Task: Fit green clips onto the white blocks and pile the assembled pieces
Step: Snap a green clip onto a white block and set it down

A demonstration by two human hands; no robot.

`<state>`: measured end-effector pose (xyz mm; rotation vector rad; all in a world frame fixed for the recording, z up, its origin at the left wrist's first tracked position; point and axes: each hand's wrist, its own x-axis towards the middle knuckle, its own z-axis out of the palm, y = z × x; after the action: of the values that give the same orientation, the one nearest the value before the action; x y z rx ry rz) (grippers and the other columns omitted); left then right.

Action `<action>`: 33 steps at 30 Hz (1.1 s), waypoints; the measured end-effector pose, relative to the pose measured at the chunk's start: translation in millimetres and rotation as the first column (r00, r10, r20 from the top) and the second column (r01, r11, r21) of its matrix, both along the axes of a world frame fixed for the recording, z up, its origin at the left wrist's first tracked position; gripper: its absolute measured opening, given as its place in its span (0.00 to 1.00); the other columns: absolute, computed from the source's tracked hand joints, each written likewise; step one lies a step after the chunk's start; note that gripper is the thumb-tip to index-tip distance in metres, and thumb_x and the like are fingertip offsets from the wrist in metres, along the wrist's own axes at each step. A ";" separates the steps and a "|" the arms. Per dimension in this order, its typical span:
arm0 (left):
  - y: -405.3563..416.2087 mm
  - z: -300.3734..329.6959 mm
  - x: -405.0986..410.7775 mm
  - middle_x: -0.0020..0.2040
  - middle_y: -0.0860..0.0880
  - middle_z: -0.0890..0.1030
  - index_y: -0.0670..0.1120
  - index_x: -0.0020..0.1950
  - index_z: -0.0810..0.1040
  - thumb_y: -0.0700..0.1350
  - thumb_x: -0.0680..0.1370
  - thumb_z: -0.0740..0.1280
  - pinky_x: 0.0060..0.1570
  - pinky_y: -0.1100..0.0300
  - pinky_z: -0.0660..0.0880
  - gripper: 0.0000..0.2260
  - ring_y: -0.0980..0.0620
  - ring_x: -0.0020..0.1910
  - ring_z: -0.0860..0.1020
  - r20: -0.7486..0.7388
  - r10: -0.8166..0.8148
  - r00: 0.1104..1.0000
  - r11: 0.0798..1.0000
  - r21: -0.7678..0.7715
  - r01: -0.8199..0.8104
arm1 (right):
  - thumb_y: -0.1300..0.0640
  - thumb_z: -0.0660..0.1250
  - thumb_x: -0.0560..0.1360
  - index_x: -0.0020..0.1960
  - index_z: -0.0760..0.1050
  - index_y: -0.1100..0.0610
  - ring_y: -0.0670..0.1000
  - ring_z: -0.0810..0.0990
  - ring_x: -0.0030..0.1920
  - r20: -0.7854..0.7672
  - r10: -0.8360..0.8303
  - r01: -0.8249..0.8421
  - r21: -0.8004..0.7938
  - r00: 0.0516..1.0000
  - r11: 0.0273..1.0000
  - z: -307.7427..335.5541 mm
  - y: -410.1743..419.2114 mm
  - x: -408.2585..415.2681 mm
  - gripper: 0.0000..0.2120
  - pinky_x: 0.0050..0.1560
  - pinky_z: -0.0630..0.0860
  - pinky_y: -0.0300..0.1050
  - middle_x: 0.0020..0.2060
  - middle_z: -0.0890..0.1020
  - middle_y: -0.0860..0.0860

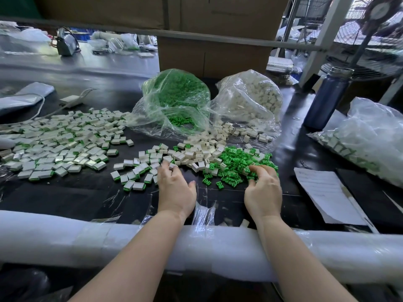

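Observation:
Loose green clips (234,165) lie in a heap at centre right of the black table. Bare white blocks (202,152) are spread just left of them. My left hand (175,188) lies palm down, its fingertips touching white blocks at the heap's near edge, thumb spread apart. My right hand (263,189) has its fingers curled into the green clips, and index finger and thumb pinch a green clip (246,170). Assembled pieces (58,140), white with a green edge, cover the table's left side, with several more (135,175) beside my left hand.
Behind the heaps sit an open plastic bag of green clips (174,99) and a bag of white blocks (250,101). At the right are a blue bottle (325,99), another filled bag (370,140) and a paper sheet (325,192). A foam-wrapped bar (87,236) runs along the near edge.

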<state>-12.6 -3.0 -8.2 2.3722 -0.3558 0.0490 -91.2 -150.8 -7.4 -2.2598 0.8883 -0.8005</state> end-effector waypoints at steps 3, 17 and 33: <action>0.7 -0.8 -0.8 0.76 0.44 0.49 0.37 0.72 0.62 0.46 0.78 0.63 0.73 0.56 0.48 0.25 0.45 0.75 0.47 0.012 -0.035 0.999 0.999 0.014 0.035 | 0.66 0.57 0.76 0.70 0.67 0.54 0.52 0.59 0.73 -0.140 -0.036 0.037 0.004 0.990 0.999 -1.4 -4.2 3.1 0.23 0.73 0.53 0.47 0.72 0.64 0.53; -0.3 -4.2 -3.4 0.71 0.46 0.58 0.39 0.65 0.70 0.47 0.78 0.63 0.70 0.59 0.55 0.19 0.47 0.72 0.56 0.069 -0.163 0.984 0.986 0.039 0.161 | 0.60 0.63 0.77 0.59 0.77 0.56 0.52 0.71 0.62 -0.160 0.131 -0.140 -0.044 0.978 0.989 -4.0 0.3 5.9 0.11 0.59 0.67 0.43 0.59 0.77 0.49; -0.6 -4.4 -5.0 0.62 0.49 0.64 0.43 0.65 0.72 0.47 0.77 0.64 0.65 0.63 0.60 0.17 0.50 0.64 0.64 0.123 -0.227 0.966 0.973 0.064 0.220 | 0.56 0.65 0.76 0.60 0.77 0.53 0.50 0.69 0.63 -0.129 0.226 -0.243 -0.133 0.966 0.961 -1.5 8.5 6.8 0.13 0.65 0.62 0.46 0.60 0.75 0.48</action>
<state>-17.6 -3.6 -12.6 2.3689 -0.6930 0.0899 -84.4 -142.3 -8.9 -2.5036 0.6089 -0.6555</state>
